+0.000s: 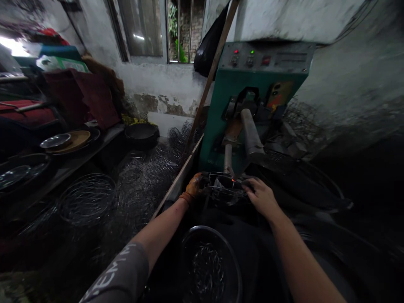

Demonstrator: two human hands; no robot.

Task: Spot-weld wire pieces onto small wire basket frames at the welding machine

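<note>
In the head view, both hands grip a round wire basket frame [225,189] held under the electrode of a green welding machine [252,105]. The left hand [194,187], in an orange glove, is clamped on the frame's left rim; the bare right hand [260,195] is closed over its right rim, so the two hands sit apart with the frame between them. A small orange glow [233,179] shows where the machine's lower rod [227,159] meets the wire. Just below the forearms stands a dark metal bowl [232,261] holding loose bits of wire. To the left, finished wire frames [88,198] lie piled on the floor, beside a low shelf with metal pans [57,141].
</note>
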